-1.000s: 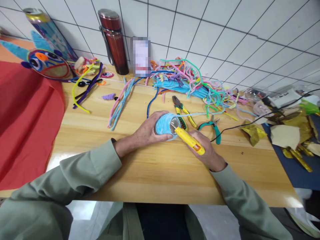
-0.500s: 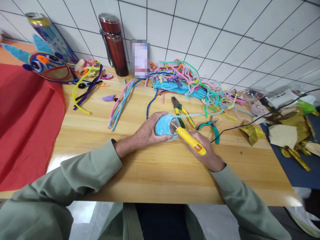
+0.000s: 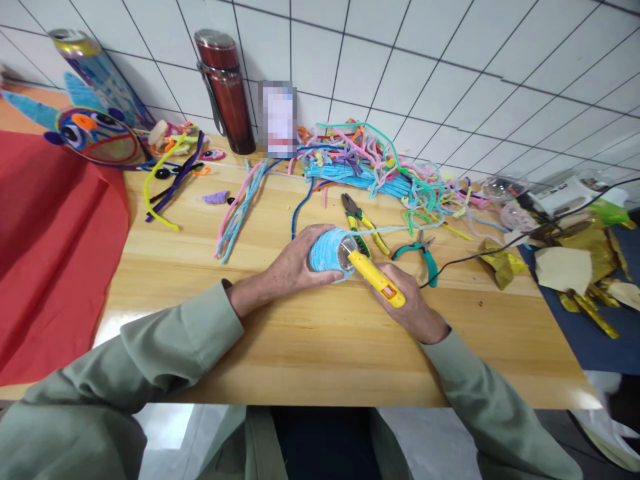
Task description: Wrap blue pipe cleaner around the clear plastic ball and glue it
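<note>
My left hand [image 3: 295, 263] is closed around a cylinder wrapped in light-blue pipe cleaner [image 3: 326, 252], lying tilted with its shiny round end to the right. A loose strand of light-blue pipe cleaner [image 3: 390, 229] trails from it to the right. In my right hand [image 3: 407, 297] is a yellow hot glue gun [image 3: 377, 278], its nozzle at the cylinder's round end; I cannot tell whether it touches. A black cord [image 3: 475, 257] runs from my right hand to the right. Just beyond my hands lie yellow-green pliers [image 3: 367, 223] and teal cutters [image 3: 427, 257].
A heap of coloured pipe cleaners [image 3: 365, 175] lies along the tiled wall, beside a propped phone [image 3: 278, 120] and a red thermos [image 3: 227, 93]. At left are a tall can [image 3: 100, 73], a decorated face craft [image 3: 100, 137] and red cloth [image 3: 55, 253]. Gold wrapping [image 3: 575, 260] lies at right.
The glue gun has shifted slightly left, with its nozzle still at the cylinder's end. My left hand keeps its hold in the same place.
</note>
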Motion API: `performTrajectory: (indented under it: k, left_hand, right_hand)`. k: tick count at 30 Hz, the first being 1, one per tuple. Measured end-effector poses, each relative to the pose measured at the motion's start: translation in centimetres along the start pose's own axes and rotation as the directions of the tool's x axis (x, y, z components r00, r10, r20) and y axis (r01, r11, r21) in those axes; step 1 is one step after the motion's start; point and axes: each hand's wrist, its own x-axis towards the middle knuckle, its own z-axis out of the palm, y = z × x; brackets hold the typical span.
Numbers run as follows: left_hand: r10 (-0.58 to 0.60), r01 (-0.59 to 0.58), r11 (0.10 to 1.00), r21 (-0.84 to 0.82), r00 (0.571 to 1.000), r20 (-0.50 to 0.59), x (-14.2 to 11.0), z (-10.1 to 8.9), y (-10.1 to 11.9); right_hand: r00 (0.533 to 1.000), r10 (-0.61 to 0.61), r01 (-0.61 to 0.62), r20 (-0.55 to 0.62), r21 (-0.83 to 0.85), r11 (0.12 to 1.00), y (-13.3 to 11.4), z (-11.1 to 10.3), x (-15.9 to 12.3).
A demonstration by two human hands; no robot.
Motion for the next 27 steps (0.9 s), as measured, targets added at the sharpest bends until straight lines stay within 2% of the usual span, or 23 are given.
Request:
performTrajectory:
  k: [4,7,11,19,27]
  left_hand:
    - [0.000,0.000,1.000,0.004,1.000,-0.004,-0.1,0.0,0.0]
    - [-0.007,0.007,1.000,-0.015,1.000,-0.004,-0.1,-0.1,-0.2]
    - [-0.014,0.015,0.999,-0.034,1.000,0.018,0.0,-0.4,-0.4]
    - [-0.039,0.043,0.995,-0.091,0.998,0.045,0.1,-0.7,-0.4]
    - [-0.056,0.059,0.996,-0.066,0.997,0.052,0.1,-0.7,-0.3]
  right_hand:
    - [0.999,0.005,-0.005,-0.041,-0.016,1.000,0.2,0.2,-0.2]
    - [0.997,-0.037,0.038,-0.063,0.005,0.999,0.3,0.3,-0.2]
    - [0.996,-0.084,0.084,-0.010,0.029,0.996,0.4,0.1,0.3]
    - [0.996,-0.092,0.091,0.009,0.040,0.995,0.9,-0.2,0.9]
    - [0.996,-0.090,0.091,-0.017,0.038,0.995,1.1,0.1,0.6]
